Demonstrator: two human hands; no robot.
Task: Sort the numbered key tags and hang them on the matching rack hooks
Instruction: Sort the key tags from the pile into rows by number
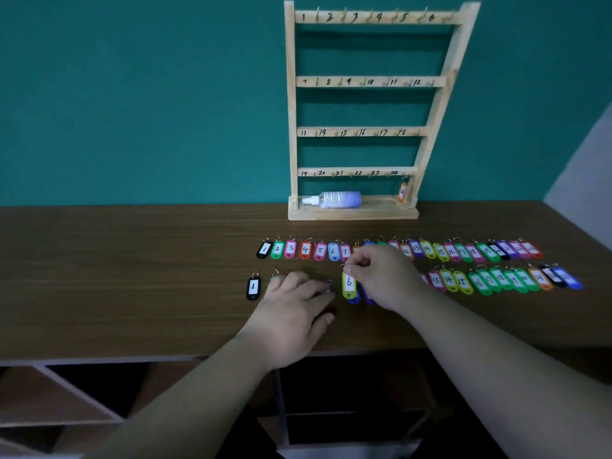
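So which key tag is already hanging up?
The orange plastic key tag, under number 24 on the wooden rack; no other tag is on a hook.

Two rows of coloured, numbered key tags (463, 281) lie flat on the counter (132, 276), rings pointing toward the upright wooden rack (364, 81). In the near row a yellow-green tag (348, 283) marked 6 is raised by its ring (pinched by the right hand (381, 276)). One orange tag (402, 192) hangs beside the number 24.

The rack (361, 81) is pale, bare wood. The table (132, 276) is dark wood with lines in it. The key tags (305, 250) are bright, shiny plastic with white paper labels and small metal rings.
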